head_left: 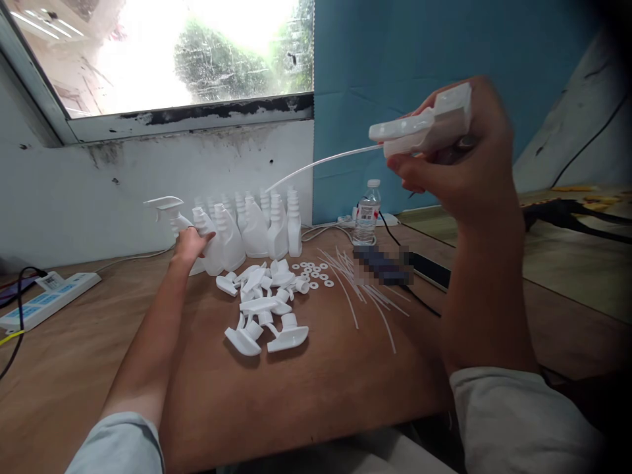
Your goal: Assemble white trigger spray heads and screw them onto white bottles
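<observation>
Raised at the right, my right hand [459, 158] is closed round a white trigger sprayer head [419, 128]. A thin clear dip tube [326, 158] curves out of it down to the left. My left hand [191, 245] grips a white spray bottle [213, 253] without a top, at the left end of the bottle group; its fingers are partly hidden. Just behind that hand stands a bottle with a sprayer head [168, 203] on it. Several more topless white bottles [255, 230] stand upright to the right.
Loose sprayer heads [261, 306] lie in a pile before the bottles, beside small white washers [313, 270] and scattered dip tubes [360, 283]. A water bottle [367, 217], a phone [429, 270] and cables are behind. A power strip [54, 299] lies at left.
</observation>
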`<act>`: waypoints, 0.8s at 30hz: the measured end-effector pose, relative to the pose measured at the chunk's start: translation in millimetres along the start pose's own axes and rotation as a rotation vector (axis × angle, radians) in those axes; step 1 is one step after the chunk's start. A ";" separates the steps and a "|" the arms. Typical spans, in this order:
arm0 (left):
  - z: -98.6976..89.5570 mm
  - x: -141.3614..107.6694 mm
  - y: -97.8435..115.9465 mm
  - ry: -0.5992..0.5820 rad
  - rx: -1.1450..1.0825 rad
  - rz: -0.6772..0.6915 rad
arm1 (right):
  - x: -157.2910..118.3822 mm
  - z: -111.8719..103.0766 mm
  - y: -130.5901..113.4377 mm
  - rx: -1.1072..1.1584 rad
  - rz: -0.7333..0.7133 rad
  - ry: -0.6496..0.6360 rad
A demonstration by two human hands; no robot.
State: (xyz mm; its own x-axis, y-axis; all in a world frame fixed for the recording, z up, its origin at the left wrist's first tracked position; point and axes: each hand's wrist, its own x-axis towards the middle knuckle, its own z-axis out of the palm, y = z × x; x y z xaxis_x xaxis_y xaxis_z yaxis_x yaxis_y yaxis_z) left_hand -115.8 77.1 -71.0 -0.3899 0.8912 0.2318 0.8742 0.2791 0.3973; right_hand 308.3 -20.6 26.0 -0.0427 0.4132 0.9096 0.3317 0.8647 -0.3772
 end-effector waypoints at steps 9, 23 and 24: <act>-51.2 -36.5 31.0 0.189 -0.132 0.102 | 1.4 14.2 -4.4 -0.095 -0.073 0.025; -75.3 -166.4 102.4 0.084 -0.336 1.067 | -26.5 76.2 -23.9 -0.232 -0.109 -0.731; -75.6 -166.7 101.1 0.101 -0.320 1.058 | -27.6 79.2 -23.9 -0.195 -0.112 -0.743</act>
State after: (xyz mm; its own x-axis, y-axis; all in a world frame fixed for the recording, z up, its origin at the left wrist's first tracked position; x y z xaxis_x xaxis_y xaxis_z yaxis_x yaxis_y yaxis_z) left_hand 15.6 -70.3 -2.4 0.4749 0.5877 0.6550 0.6704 -0.7238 0.1634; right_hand 227.0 -30.0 -3.8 -0.6834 0.4692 0.5593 0.4455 0.8750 -0.1897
